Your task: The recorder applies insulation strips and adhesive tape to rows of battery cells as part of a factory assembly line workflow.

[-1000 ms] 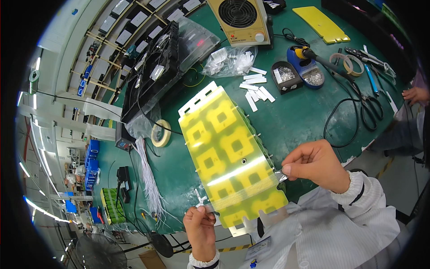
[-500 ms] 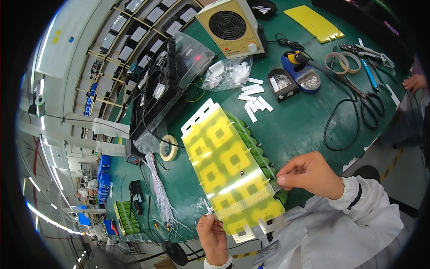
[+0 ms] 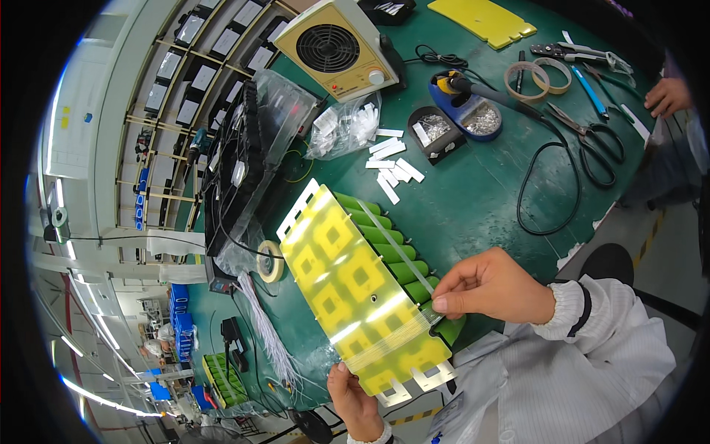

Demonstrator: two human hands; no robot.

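A battery pack (image 3: 344, 274) lies tilted before me, with a translucent yellow plate on its upper face and a row of green cells (image 3: 403, 255) along its right side. Clear, streaky tape (image 3: 392, 340) runs across the plate near the end closest to me. My right hand (image 3: 495, 292) is closed, thumb and fingers pinching the tape at the right edge beside the cells. Low on the left, my left hand (image 3: 356, 403) grips the corner of the pack with thumb and fingers; part of its hold is hidden beneath.
White strips (image 3: 392, 170), a soldering iron stand (image 3: 466, 111), scissors (image 3: 588, 140) and tape rings (image 3: 526, 80) lie beyond. A fan unit (image 3: 333, 52) stands at the back. Left are a masking tape roll (image 3: 271, 260) and white wires (image 3: 262, 318). Another person's hand (image 3: 668, 96) is far right.
The pack has tilted, so more of its green cells show on the right side. Both hands keep their hold. The bench items have shifted left in view.
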